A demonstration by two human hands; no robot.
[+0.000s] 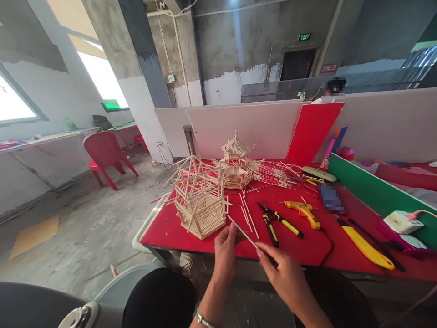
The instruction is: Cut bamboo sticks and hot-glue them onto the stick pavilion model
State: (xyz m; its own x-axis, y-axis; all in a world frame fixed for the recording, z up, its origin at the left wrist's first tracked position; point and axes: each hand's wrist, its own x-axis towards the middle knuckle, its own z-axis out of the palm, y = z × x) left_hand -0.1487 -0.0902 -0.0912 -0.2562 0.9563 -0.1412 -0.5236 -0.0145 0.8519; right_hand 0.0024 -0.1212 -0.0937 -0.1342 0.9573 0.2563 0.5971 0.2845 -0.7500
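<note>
Red table (160, 232), one wooden stick (246, 235) held

We record the wooden stick slanting over the table's near part, spanning both grips. Left hand (225, 243): thumb and finger pinched on it near its far end, tip jutting past. Right hand (278, 266): fingertips pinched on its near end. We place the stick-built frame (201, 216) just left of the far tip; loose sticks (251, 216), cutters (268, 223), glue gun (305, 213) rightward.

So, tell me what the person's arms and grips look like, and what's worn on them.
The left grip and right grip are ungloved human hands. The left forearm carries a slim, silver-coloured bangle; the right forearm is unadorned. Both look sleeveless as far as the view shows.
</note>
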